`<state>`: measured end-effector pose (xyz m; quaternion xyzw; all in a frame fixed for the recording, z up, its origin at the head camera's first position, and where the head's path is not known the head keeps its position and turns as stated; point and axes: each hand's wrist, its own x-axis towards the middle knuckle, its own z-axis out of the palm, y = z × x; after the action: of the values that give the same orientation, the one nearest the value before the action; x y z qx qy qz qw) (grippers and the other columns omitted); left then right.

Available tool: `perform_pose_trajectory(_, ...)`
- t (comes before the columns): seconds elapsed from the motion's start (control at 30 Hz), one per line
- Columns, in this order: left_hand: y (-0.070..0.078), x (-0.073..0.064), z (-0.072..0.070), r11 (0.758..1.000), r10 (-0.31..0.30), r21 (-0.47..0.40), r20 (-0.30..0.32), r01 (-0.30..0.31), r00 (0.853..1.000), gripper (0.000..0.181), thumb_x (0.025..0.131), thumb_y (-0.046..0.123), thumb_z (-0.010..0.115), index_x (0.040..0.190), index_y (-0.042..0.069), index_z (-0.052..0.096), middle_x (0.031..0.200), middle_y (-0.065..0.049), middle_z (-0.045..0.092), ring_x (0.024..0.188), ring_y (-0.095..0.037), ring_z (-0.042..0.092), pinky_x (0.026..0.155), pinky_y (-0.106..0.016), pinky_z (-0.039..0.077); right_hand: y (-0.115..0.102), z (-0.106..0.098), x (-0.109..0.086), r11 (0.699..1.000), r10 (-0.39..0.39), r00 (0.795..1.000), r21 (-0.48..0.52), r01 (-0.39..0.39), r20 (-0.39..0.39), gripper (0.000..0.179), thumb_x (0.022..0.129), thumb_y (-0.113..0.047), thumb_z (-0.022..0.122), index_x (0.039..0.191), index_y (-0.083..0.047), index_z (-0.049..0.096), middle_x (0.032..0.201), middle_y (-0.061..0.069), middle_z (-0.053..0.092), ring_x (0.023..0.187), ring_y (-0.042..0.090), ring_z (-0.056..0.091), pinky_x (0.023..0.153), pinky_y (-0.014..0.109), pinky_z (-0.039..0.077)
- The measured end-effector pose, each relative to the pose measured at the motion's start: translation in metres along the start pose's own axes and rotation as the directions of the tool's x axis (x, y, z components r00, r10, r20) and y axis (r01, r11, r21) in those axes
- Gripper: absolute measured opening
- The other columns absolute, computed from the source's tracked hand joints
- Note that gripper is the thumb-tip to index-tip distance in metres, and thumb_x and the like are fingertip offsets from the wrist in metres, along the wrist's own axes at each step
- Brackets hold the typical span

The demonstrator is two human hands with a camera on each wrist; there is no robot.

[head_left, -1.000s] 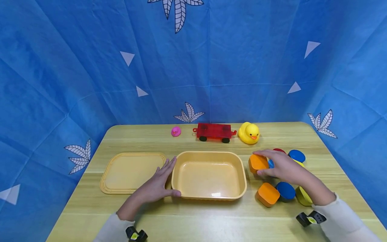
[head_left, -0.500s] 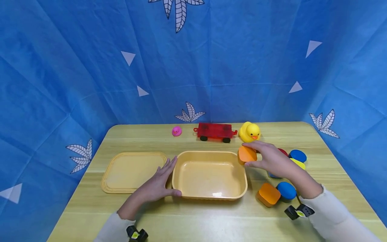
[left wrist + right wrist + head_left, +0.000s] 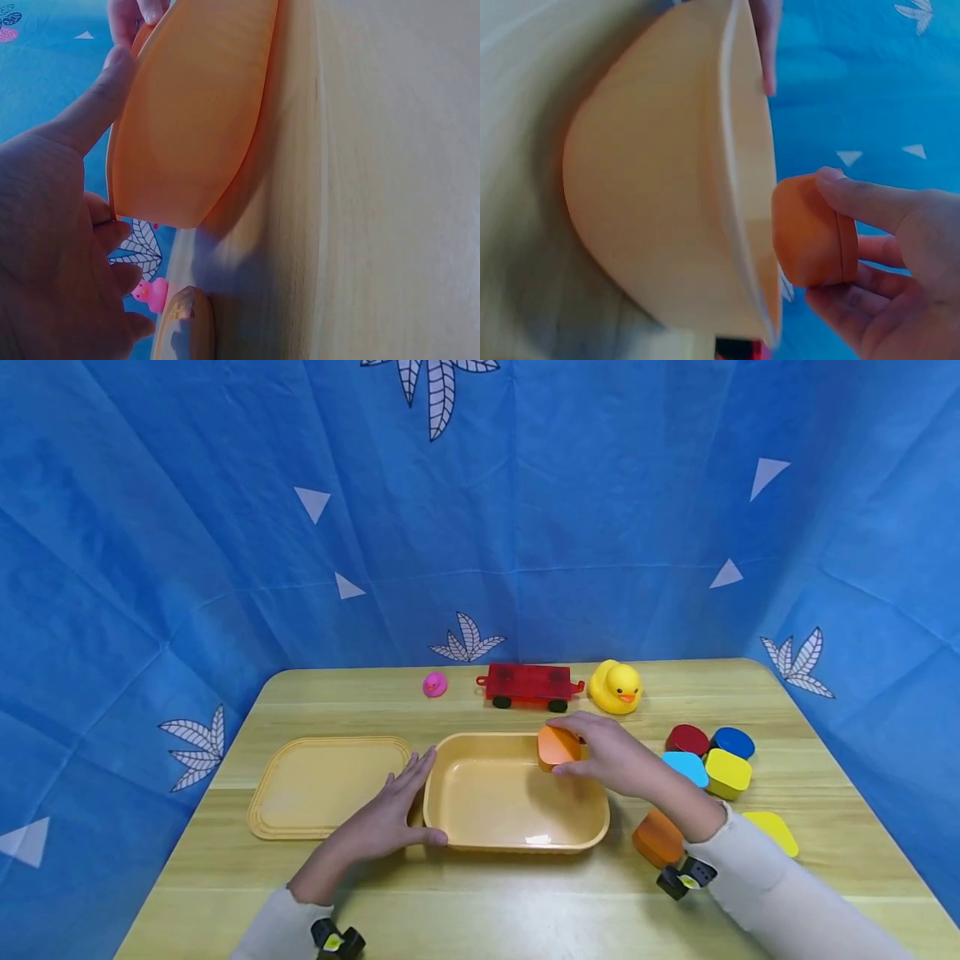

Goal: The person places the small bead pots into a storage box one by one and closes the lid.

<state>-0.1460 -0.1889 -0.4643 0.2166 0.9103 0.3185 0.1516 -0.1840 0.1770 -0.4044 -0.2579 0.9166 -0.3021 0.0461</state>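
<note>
In the head view my right hand [image 3: 611, 756] pinches a small orange rounded-square tub [image 3: 557, 748] between thumb and fingers. It is held over the far right part of a pale yellow open box [image 3: 480, 802]. The right wrist view shows a seam round the orange tub [image 3: 806, 232], held just beyond the rim of the box [image 3: 645, 165]. My left hand [image 3: 382, 820] rests against the box's left end, fingers straight and spread, thumb at the front left corner. From the left wrist, the thumb [image 3: 94, 105] lies along the box's rim.
A pale yellow lid [image 3: 326, 789] lies left of the box. Behind stand a pink duck [image 3: 435, 685], a red toy wagon [image 3: 528, 685] and a yellow duck [image 3: 615, 687]. Several coloured pieces lie at the right, including another orange one [image 3: 656, 839] partly under the right forearm.
My right hand has carried the orange tub leftward from among the coloured pieces to over the box. The left hand has stayed at the box's left end.
</note>
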Motion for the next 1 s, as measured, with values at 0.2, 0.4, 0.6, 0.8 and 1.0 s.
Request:
perform_pose_trajectory(0.2,0.0,-0.001,-0.001,1.0,0.005,-0.007,0.001,-0.005,1.0,0.124,0.081,0.061,0.08,0.168,0.022,0.0,0.173,-0.012,0.003,0.159,-0.032,-0.002,0.125,-0.06,0.001,-0.011,0.021,0.016,1.0,-0.015,1.0,0.003,0.015,0.014,0.068,0.085,-0.022,0.087,0.143,-0.001,0.059,0.141,0.018,0.061,0.131,0.039,0.055,0.111,0.055,0.045)
perform_pose_trajectory(0.4,-0.001,0.0,-0.001,1.0,0.001,-0.01,0.008,0.0,1.0,0.125,0.08,0.063,0.079,0.168,0.023,-0.001,0.174,-0.01,0.002,0.159,-0.031,-0.002,0.126,-0.059,0.0,-0.023,0.039,0.031,0.999,-0.05,0.999,-0.007,0.05,0.014,0.066,0.084,-0.021,0.088,0.14,0.0,0.06,0.136,0.017,0.064,0.126,0.036,0.059,0.11,0.052,0.047)
perform_pose_trajectory(0.6,0.0,-0.001,-0.002,1.0,-0.016,-0.022,0.013,0.017,1.0,0.125,0.08,0.063,0.079,0.167,0.024,-0.001,0.174,-0.009,0.002,0.159,-0.03,-0.002,0.126,-0.059,0.0,-0.036,0.053,0.045,0.999,-0.041,0.998,0.005,0.04,0.052,0.065,0.085,-0.021,0.087,0.141,-0.001,0.061,0.136,0.016,0.064,0.126,0.035,0.059,0.111,0.049,0.047)
perform_pose_trajectory(0.8,0.001,-0.002,-0.003,0.999,-0.015,-0.033,0.018,0.015,1.0,0.124,0.081,0.062,0.079,0.167,0.025,-0.001,0.174,-0.008,0.002,0.159,-0.031,-0.002,0.126,-0.059,-0.001,-0.043,0.07,0.06,0.999,-0.039,0.997,0.01,0.038,0.068,0.067,0.083,-0.023,0.089,0.14,-0.002,0.061,0.134,0.015,0.066,0.124,0.033,0.06,0.111,0.048,0.048)
perform_pose_trajectory(1.0,0.001,-0.001,-0.003,0.999,-0.013,-0.033,0.023,0.014,1.0,0.123,0.082,0.06,0.079,0.167,0.025,-0.002,0.174,-0.008,0.001,0.159,-0.032,-0.001,0.126,-0.06,0.0,-0.049,0.087,0.069,0.999,-0.032,0.998,0.014,0.031,0.058,0.07,0.082,-0.026,0.09,0.141,-0.001,0.061,0.133,0.016,0.066,0.123,0.033,0.061,0.112,0.047,0.047)
